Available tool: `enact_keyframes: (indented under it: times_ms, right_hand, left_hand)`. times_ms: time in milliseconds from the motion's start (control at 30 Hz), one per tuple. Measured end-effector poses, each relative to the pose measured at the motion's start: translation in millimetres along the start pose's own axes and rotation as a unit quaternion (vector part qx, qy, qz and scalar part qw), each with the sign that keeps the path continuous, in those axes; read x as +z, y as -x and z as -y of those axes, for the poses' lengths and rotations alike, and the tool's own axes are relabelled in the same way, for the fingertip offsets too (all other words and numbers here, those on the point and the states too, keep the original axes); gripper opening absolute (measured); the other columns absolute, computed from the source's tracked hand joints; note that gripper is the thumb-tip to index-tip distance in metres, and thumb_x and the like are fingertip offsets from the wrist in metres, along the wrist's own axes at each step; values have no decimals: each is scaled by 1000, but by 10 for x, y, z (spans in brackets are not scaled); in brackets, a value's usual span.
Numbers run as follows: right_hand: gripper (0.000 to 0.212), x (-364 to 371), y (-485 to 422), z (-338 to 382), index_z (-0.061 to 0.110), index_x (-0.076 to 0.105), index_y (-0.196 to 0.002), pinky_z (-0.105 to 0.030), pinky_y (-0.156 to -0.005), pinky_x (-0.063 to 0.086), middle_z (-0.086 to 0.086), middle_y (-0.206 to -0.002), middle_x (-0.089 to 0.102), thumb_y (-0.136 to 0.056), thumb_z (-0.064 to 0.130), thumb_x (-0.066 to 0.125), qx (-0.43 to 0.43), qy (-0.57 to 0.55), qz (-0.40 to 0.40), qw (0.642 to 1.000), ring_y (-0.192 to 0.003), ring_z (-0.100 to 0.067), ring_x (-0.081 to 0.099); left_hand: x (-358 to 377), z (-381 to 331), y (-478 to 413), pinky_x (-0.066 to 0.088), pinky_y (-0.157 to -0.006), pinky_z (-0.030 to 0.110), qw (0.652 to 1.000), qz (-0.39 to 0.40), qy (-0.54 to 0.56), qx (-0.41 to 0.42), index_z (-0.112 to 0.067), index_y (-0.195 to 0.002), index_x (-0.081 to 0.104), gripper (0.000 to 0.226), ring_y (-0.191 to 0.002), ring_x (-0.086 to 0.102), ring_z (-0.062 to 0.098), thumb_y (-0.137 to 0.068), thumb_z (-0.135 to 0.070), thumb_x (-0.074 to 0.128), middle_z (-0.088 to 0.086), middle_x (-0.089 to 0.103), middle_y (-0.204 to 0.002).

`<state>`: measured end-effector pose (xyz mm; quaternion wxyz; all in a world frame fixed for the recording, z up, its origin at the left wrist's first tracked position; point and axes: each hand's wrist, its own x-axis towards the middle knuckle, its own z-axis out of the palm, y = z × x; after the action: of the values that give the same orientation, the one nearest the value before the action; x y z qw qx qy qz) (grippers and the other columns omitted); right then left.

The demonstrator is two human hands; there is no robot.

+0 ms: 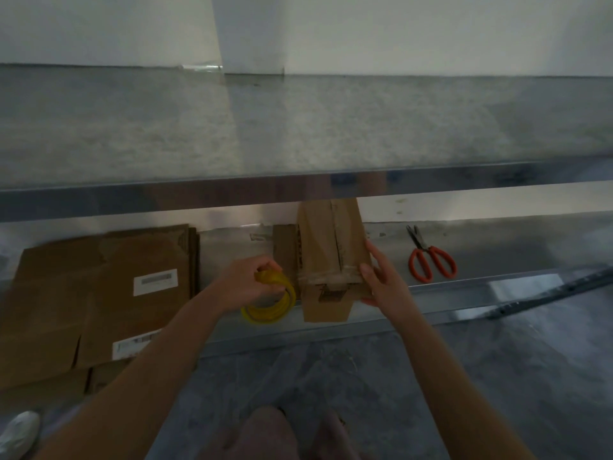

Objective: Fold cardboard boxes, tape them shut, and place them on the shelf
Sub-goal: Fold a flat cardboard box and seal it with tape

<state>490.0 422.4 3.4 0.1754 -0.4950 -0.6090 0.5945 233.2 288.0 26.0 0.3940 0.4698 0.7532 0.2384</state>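
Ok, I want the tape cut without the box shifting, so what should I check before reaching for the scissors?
1. Box steadied: ok, right hand presses its right side.
2. Tape roll held: ok, left hand grips it.
3. Tape strip across the box: ok, in place.
4. Strip joined to roll: cannot tell.
5. Scissors reachable: ok, lying on the shelf right of the box.
6. Free hand: not ok, both occupied.
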Motion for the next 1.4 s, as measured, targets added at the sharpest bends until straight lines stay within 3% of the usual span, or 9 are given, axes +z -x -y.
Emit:
enact_keyframes:
  times_ms: [200, 400, 567, 767, 1000, 1133, 1200, 1300, 1400]
  right_hand:
    - [52, 9, -1, -15, 48, 31, -148, -23, -70, 58, 7, -127, 58, -101, 35, 49, -9, 3, -2, 1000, -106, -9, 63]
    - [52, -41, -25, -45, 48, 35, -145, -45, -87, 58, 4, -128, 60, -98, 36, 54, -12, -40, 15, 999, -113, -17, 63]
    - [56, -40, 2, -48, 44, 30, -149, -41, -86, 59, 3, -133, 56, -98, 35, 53, -27, -29, 28, 999, -114, -17, 62]
    - [85, -163, -32, -45, 51, 28, -146, -49, -92, 56, 1, -137, 53, -70, 75, 58, -68, 44, 58, 995, -120, -21, 58]
    - [87, -419, -61, -68, 45, 20, -150, -34, -96, 53, 9, -139, 47, -81, 36, 71, -79, 3, 214, 974, -126, -10, 52]
    - [53, -843, -182, -416, 34, 37, -147, -36, -107, 42, -1, -150, 41, -97, 36, 55, -79, 144, 53, 985, -139, -20, 38]
    - [51, -1149, -329, -704, 23, 44, -145, -48, -113, 35, -8, -153, 38, -97, 33, 57, -130, 324, -40, 936, -142, -31, 34]
    - [56, -1510, -599, -999, 18, 45, -144, -52, -108, 40, -10, -151, 41, -95, 46, 48, -146, 436, -78, 884, -139, -36, 38]
    - [55, -1679, -767, -1001, 25, 39, -147, -46, -113, 35, -1, -154, 37, -98, 47, 45, -88, 427, -78, 897, -141, -27, 33]
  left_hand:
    - [111, 25, -124, 42, -65, 22, 998, -5, -63, 9, -38, -93, 58, 27, -84, 57, 8, -76, -30, 77, -12, 61, -94]
    - [-3, 218, 11, 46, -87, 30, 999, -1, -24, 30, -39, -109, 59, 37, -102, 54, 5, -77, -34, 77, -15, 58, -112]
    - [-99, 129, 46, 42, -87, 26, 995, -21, -67, 67, -34, -102, 62, 25, -100, 50, 5, -80, -34, 74, -12, 51, -108]
    - [-108, -14, 60, 44, -90, 28, 991, -59, -89, 80, -30, -100, 63, 24, -100, 53, 7, -80, -34, 75, -12, 55, -107]
    - [75, -138, 116, 45, -87, 30, 996, -53, -69, -33, -30, -103, 62, 22, -102, 53, 14, -83, -32, 72, -9, 56, -110]
    - [193, -172, 154, 49, -93, 38, 993, -67, -54, -76, -34, -96, 62, 19, -105, 56, 18, -81, -33, 73, -5, 58, -111]
    - [253, -203, 173, 47, -92, 35, 991, -88, -50, -91, -31, -99, 63, 20, -105, 55, 18, -81, -31, 74, -4, 57, -112]
    - [344, -267, 164, 42, -85, 28, 987, -116, -41, -103, -24, -103, 64, 21, -102, 56, 17, -84, -26, 73, -2, 58, -112]
    - [417, -338, 129, 42, -85, 28, 984, -130, -46, -111, -24, -102, 65, 19, -101, 57, 16, -84, -26, 72, -3, 60, -110]
